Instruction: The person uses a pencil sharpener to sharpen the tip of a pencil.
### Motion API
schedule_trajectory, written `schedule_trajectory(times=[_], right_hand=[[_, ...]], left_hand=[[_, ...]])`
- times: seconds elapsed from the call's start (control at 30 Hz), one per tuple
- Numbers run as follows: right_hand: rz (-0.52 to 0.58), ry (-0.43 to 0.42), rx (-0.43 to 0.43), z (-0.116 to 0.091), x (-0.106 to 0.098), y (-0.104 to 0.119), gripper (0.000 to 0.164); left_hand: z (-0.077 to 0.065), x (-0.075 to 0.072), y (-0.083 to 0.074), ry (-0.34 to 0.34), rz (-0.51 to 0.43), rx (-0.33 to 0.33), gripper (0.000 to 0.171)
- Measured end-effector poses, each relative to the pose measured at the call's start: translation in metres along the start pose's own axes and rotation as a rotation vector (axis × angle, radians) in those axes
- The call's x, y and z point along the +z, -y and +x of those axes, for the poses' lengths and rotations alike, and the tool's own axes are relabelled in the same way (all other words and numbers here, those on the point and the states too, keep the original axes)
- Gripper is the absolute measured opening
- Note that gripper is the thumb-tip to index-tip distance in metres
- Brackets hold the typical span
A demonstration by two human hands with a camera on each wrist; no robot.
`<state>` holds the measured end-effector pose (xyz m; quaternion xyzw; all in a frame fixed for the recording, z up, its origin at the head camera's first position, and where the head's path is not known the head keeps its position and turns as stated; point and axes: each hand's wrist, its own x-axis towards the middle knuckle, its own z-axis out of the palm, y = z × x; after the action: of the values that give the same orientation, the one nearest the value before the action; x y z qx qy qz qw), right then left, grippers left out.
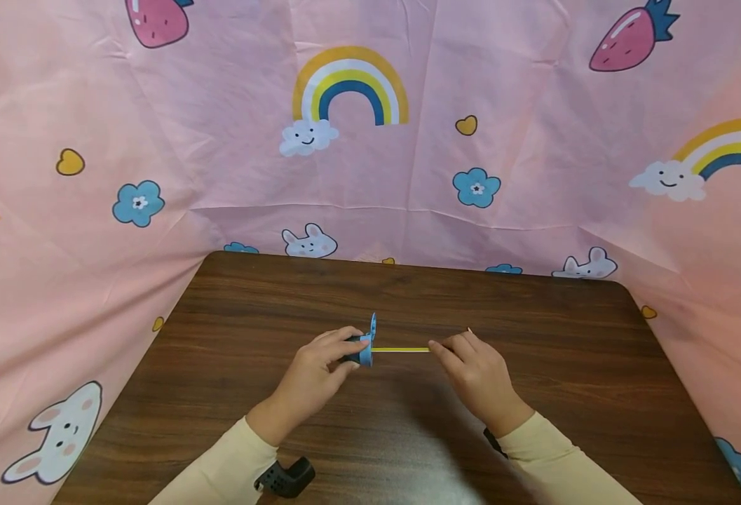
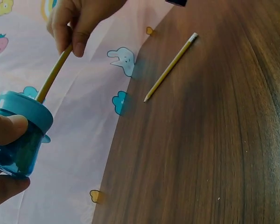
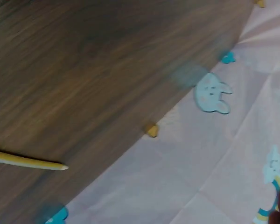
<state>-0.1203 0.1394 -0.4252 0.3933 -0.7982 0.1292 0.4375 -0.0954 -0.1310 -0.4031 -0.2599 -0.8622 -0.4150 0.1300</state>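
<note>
My left hand (image 1: 310,375) grips a small blue pencil sharpener (image 1: 366,353) with a see-through container, its flip lid (image 1: 373,325) standing up from the rim. Opposite it, my right hand (image 1: 479,382) pinches a yellow pencil (image 1: 402,349) whose far end enters the sharpener's top. The left wrist view shows the sharpener tilted and the pencil slanting into it; the inserted end is hidden. A second yellow pencil (image 2: 170,68) with a white end lies on the table. Only dark fingertips of the right hand show at the right wrist view's edge.
The dark wood-grain table (image 1: 231,421) has rounded back corners. Pink patterned cloth (image 1: 219,105) hangs behind it and along both sides. A black wrist device (image 1: 289,478) sits by the left sleeve.
</note>
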Motion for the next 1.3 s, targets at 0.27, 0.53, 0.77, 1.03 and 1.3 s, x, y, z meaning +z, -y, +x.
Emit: schedule_trajectory(times=[0.27,0.53,0.77,1.03,1.3], right_hand=[[0.404,0.482,0.370,0.014,-0.014,0.001,0.013],[1.063,0.979,0.895,0.023,-0.018,-0.027,0.013],[1.096,1.006,0.920,0.022,-0.014,-0.030,0.016],[0.536,0.849,0.688,0.022,-0.016,-0.014,0.039],[0.095,0.369,0.269,0.009,-0.011,-0.004,0.058]], left_hand=[[-0.001,0.000,0.008,-0.030,0.129,0.244,0.036],[-0.004,0.009,0.015,-0.045,0.126,0.397,0.035],[-0.005,0.011,0.016,-0.078,0.127,0.432,0.038],[-0.003,0.013,0.014,-0.056,0.125,0.245,0.037],[-0.001,0.010,0.013,-0.063,0.041,0.096,0.039]])
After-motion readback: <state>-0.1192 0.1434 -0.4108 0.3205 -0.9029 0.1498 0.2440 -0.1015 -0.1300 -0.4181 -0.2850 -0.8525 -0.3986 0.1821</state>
